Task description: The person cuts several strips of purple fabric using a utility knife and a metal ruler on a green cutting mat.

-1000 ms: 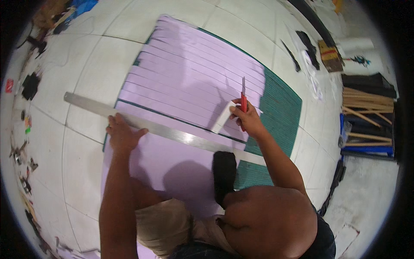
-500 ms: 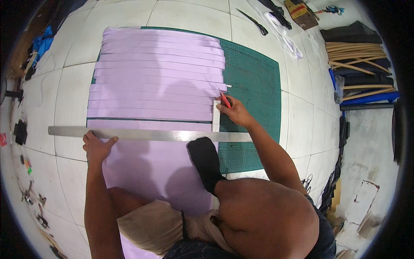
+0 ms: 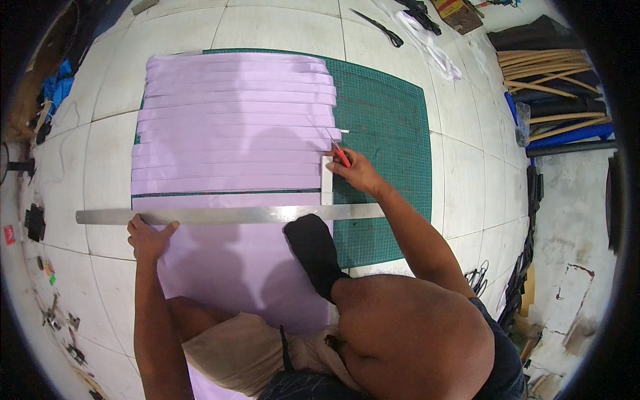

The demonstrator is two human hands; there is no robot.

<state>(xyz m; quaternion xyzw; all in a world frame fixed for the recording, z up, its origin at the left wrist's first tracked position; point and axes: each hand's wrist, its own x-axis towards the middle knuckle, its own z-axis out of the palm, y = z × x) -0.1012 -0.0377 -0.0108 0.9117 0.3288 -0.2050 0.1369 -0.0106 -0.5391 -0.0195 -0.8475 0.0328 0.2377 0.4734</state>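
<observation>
A long steel ruler [image 3: 193,216] lies across lilac fabric [image 3: 213,267], its right end over a green cutting mat [image 3: 383,140]. My left hand [image 3: 149,237] rests at the ruler's left part, thumb and fingers apart, touching its near edge. My right hand [image 3: 358,172] is closed around a red-handled cutter [image 3: 343,157] with a thin pointed tip. The same hand's fingers touch a white rectangular bar [image 3: 327,181] standing between the ruler and the cut strips. Several lilac strips [image 3: 233,120] lie side by side beyond a narrow dark gap. My black-socked foot [image 3: 310,243] rests on the fabric against the ruler.
Black-handled scissors [image 3: 380,29] lie on the white tiled floor [image 3: 457,187] beyond the mat, close to white cloth scraps [image 3: 437,50]. A worn box [image 3: 459,15] stands at the far right. Fabric rolls and brown tubes [image 3: 547,70] are stacked along the right side.
The whole view has shifted slightly, so the mat and strips appear a little lower and further left. Both hands, the ruler and the white bar keep nearly the same places on the fabric.
</observation>
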